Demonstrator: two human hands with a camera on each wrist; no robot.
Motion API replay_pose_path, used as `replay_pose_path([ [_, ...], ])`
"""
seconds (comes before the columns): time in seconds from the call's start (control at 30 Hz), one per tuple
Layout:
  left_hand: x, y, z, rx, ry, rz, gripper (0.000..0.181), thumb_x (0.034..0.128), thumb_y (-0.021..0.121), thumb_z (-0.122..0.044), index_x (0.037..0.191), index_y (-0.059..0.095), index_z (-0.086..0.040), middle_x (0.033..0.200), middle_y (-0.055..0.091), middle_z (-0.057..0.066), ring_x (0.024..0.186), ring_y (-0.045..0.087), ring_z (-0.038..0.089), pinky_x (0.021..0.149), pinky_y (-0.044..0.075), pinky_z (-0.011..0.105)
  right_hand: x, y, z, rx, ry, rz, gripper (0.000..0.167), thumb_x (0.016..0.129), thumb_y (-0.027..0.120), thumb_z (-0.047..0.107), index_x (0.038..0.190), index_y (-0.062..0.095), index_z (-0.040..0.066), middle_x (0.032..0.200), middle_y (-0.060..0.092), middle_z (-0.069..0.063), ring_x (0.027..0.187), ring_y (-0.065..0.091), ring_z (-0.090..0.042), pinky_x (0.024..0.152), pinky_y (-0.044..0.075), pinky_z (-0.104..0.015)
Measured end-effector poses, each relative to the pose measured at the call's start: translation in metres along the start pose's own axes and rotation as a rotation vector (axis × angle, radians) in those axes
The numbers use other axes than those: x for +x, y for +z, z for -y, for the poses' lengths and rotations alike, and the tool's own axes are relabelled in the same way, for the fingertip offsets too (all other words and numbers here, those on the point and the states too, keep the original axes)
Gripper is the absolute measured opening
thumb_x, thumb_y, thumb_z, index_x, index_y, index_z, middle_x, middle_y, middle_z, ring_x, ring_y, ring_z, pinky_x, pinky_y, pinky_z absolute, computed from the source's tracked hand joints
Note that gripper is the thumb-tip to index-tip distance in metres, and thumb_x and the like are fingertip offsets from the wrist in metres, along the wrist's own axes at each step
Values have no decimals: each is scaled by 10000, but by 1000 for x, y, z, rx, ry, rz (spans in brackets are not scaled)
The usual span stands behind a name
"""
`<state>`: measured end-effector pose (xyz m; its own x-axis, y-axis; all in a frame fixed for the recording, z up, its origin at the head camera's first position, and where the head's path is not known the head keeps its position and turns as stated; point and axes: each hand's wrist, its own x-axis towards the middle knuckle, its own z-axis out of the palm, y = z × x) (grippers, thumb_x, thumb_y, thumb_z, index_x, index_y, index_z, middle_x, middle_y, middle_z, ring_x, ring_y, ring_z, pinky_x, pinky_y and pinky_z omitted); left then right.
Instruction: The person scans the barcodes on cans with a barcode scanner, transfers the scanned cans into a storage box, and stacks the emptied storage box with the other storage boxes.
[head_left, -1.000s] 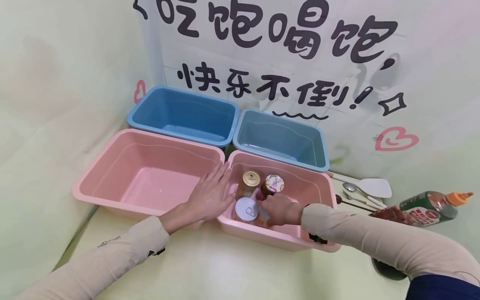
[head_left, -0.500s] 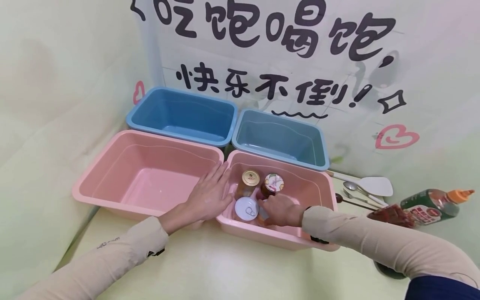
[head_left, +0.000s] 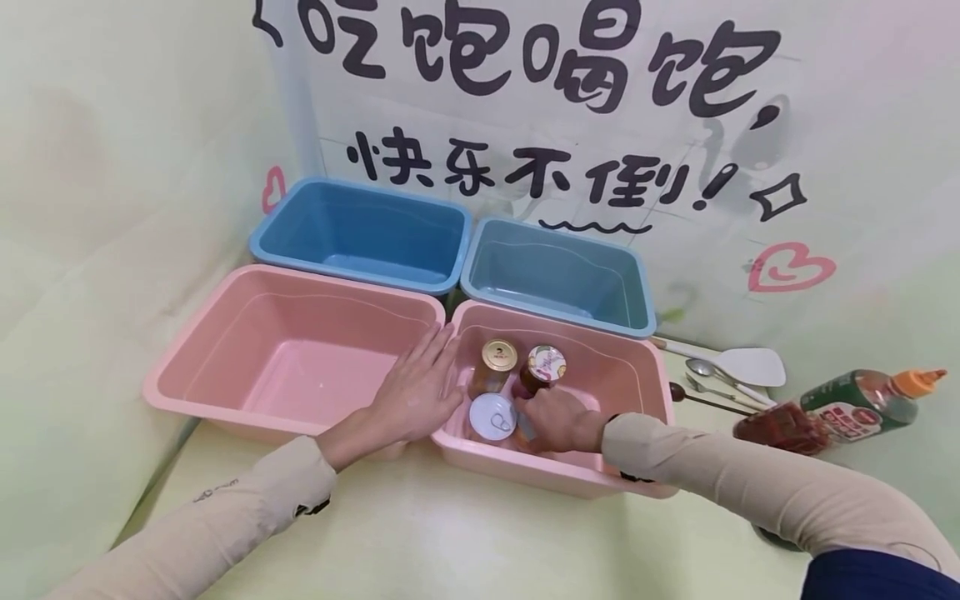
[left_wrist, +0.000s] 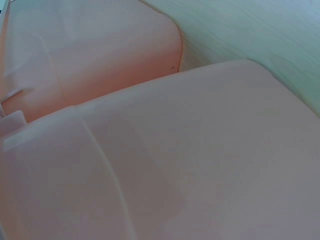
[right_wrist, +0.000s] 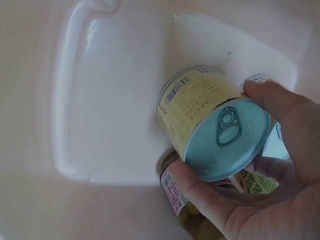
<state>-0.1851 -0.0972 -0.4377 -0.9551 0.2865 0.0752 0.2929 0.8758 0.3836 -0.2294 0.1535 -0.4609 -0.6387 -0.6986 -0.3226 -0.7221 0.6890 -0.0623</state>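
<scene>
In the head view my left hand (head_left: 417,393) rests, fingers straight, over the rims where the two pink bins meet. My right hand (head_left: 557,419) reaches down into the right pink bin (head_left: 630,483). In the right wrist view its thumb and fingers grip a yellow-labelled pull-tab can (right_wrist: 200,102) around the rim. The head view hides most of that can. Beside it stand another pull-tab can (head_left: 492,417), a gold-lidded jar (head_left: 499,357) and a jar with a patterned white lid (head_left: 547,365). A pink-labelled jar (right_wrist: 174,192) shows under my fingers in the right wrist view.
The left pink bin (head_left: 195,398) adjoins on the left. Behind are a dark blue bin (head_left: 360,275) and a lighter blue bin (head_left: 555,310). To the right lie a white spatula (head_left: 752,367), a spoon (head_left: 701,367) and an orange-capped bottle (head_left: 858,410).
The head view has shifted slightly. Both hands keep their places, with the right hand still around the can in the bin.
</scene>
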Motion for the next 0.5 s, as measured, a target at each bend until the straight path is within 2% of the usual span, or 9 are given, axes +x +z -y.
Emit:
replay_pose_path([
  [0.2,-1,1,-1,2,5,-8,750,973,503,-439,1568,280,-41,1685,157,118,1566,107,322,1218,242,560,-3,-6,-3,54,-2,22,371,764,836,266,1047,650,115,772,626,-2,706,579,-158,672,503,-303],
  [0.33,-1,1,-1,5,19,-31,732,975,503,-431,1555,309,-28,1674,196,134,1559,137,337,1211,256,565,-7,-17,-2,90,24,68,353,758,825,267,1038,650,143,760,631,-10,691,597,-163,620,519,-297],
  [0.5,-1,0,-2,0,17,-29,729,981,491,-437,1559,302,-34,1680,170,122,1561,128,336,1203,265,575,-16,-35,0,115,-19,116,417,731,857,260,1082,652,166,830,645,-19,744,616,-181,635,538,-300],
])
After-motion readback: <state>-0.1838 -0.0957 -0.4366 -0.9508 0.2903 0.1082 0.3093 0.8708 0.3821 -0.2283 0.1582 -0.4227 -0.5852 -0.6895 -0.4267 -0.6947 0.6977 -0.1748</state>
